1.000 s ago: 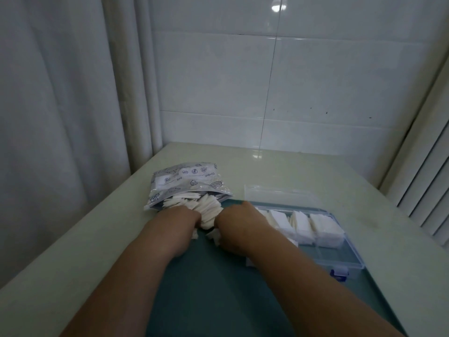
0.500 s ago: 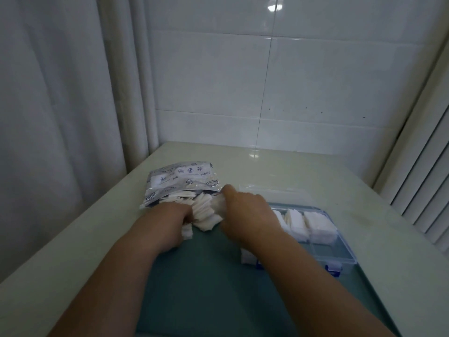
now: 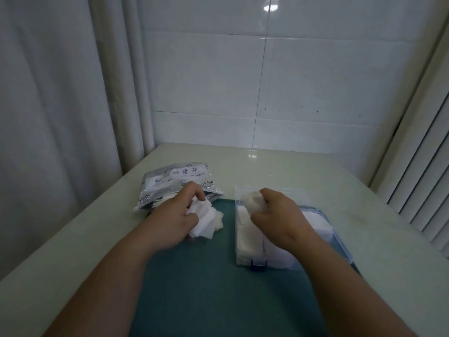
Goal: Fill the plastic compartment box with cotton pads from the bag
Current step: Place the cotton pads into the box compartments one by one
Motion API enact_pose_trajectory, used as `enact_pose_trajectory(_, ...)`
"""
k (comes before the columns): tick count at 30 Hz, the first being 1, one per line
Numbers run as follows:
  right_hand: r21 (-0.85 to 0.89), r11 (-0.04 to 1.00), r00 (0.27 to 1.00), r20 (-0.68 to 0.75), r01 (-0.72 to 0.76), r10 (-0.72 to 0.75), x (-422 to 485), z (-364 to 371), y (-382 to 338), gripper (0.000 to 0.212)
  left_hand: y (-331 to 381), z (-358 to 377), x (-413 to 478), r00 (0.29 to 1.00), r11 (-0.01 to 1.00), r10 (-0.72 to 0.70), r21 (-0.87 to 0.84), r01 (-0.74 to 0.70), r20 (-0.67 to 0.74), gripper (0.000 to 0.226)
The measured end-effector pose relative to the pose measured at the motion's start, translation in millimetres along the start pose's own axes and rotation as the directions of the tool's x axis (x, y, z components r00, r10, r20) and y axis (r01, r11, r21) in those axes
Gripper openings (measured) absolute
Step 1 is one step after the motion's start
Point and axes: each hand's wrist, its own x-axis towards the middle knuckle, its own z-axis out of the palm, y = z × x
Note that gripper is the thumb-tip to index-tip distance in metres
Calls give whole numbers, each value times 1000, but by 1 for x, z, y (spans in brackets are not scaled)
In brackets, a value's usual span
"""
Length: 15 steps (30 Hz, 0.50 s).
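A printed plastic bag [image 3: 175, 181] lies on the table at the left, its mouth facing me. A loose heap of white cotton pads [image 3: 206, 221] spills from it onto the green mat. My left hand [image 3: 177, 215] grips pads at the top of that heap. The clear compartment box [image 3: 320, 229] with a blue latch sits to the right, its lid open and its compartments holding white pads. My right hand [image 3: 277, 212] holds a small stack of pads [image 3: 251, 200] over the box's far left corner.
A green mat [image 3: 218, 288] covers the near part of the pale table [image 3: 303, 171]. A curtain [image 3: 60, 117] hangs at the left, a tiled wall stands behind, and slatted blinds [image 3: 422, 166] are at the right.
My right hand has left the heap with a stack of pads and moved right over the box. My left hand stays at the heap.
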Motion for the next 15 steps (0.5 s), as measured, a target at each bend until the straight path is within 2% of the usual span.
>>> enact_pose_trajectory(1, 45, 999, 1000, -14, -26, 27, 1, 0, 3, 14, 2, 1, 0, 999, 989, -28, -148, 30, 19, 38)
enact_pose_trajectory(3, 168, 982, 996, -23, -85, 90, 1, 0, 7, 38, 6, 6, 0, 995, 924, -76, -369, 97, 71, 41)
enact_pose_trajectory(5, 260, 958, 992, -5, -121, 127, 0, 2, 9, 66, 11, 9, 0, 990, 872, -114, -469, 143, 88, 36)
enact_pose_trajectory(6, 278, 953, 992, 4, -124, 128, -1, 2, 10, 71, 13, 11, 1, 986, 846, -139, -508, 164, 88, 34)
enact_pose_trajectory(9, 343, 933, 993, 9, -112, 115, -4, 0, 8, 67, 22, 13, 8, 969, 731, -227, -641, 233, 93, 32)
enact_pose_trajectory(11, 391, 913, 992, 2, -119, 128, -6, -3, 6, 58, 27, 13, 11, 967, 666, -239, -710, 229, 88, 25)
enact_pose_trajectory(15, 504, 845, 979, 12, -180, 202, -8, -7, 4, 37, 32, 15, 18, 981, 752, -187, -634, 182, 60, 37)
